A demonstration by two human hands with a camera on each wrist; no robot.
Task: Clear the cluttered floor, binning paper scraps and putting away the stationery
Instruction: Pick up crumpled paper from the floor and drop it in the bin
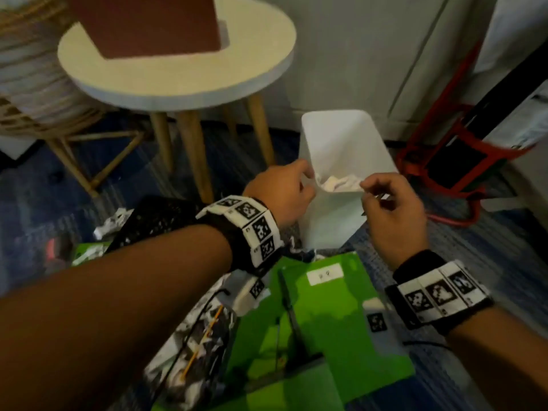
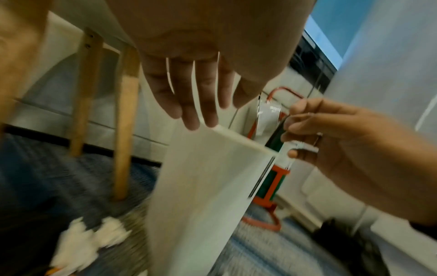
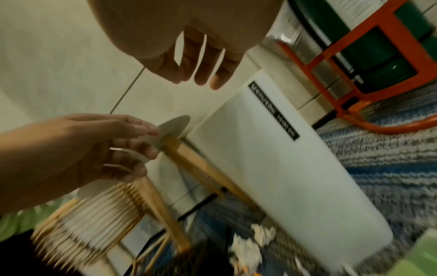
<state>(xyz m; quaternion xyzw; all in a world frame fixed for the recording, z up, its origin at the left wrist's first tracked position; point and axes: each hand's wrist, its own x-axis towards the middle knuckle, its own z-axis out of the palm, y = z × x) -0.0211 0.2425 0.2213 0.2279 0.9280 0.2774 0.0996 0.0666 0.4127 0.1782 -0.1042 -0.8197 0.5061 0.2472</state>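
A tall white bin (image 1: 332, 221) stands on the blue carpet with crumpled white paper (image 1: 338, 183) inside it. My left hand (image 1: 307, 180) hovers at the bin's left rim, fingers relaxed and holding nothing. My right hand (image 1: 370, 192) hangs at the right rim, loosely curled and empty. In the left wrist view my left fingers (image 2: 196, 104) point down over the bin (image 2: 205, 186). Paper scraps (image 1: 114, 222) lie on the floor to the left. Green folders (image 1: 320, 315) with a black pen (image 1: 292, 310) lie below my wrists, beside printed sheets (image 1: 201, 345) and a black mesh organiser (image 1: 154, 221).
A round white table (image 1: 178, 78) on wooden legs stands behind the bin on the left, with a brown box on top. A wicker chair (image 1: 35, 93) is at the far left. A red metal frame (image 1: 453, 161) leans at the right by the white wall.
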